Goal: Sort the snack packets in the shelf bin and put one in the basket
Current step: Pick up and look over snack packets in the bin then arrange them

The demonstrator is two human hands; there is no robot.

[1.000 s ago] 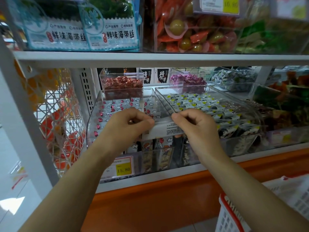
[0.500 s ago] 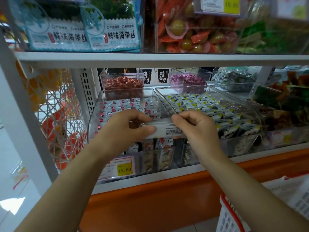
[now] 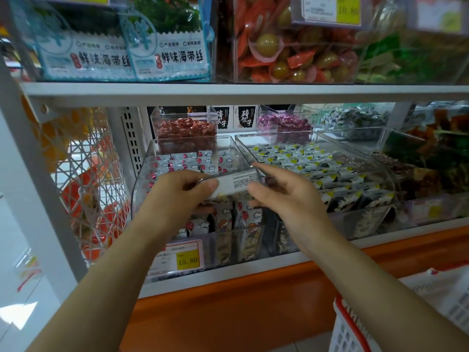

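Holding a single snack packet [image 3: 238,182] just above the front of the clear shelf bin [image 3: 140,179], the person has its printed white back turned upward, most likely to check it before deciding where it goes; the left hand [image 3: 181,199] grips the packet's left end, thumb on top and fingers curled beneath; the right hand [image 3: 289,201] pinches the right end between a forefinger laid along the upper edge and the thumb below, its other fingers loose; a grip at both ends holds the thin wrapper flat instead of letting it flop. The remaining packets [image 3: 185,161] lie in rows on the bin's sloped floor and stand on end against its front wall, faces outward; they look orderly, so the sorting seems nearly done. A neighbouring bin [image 3: 380,174] of yellow-and-black sachets sits just beside on the right, its clear walls guarding against mixing; a price tag [image 3: 187,259] hangs on the front. The basket [image 3: 346,323], white with a red rim, waits low on the right, well apart from the hands; carrying the packet there looks like the right hand's job, once the left lets go.
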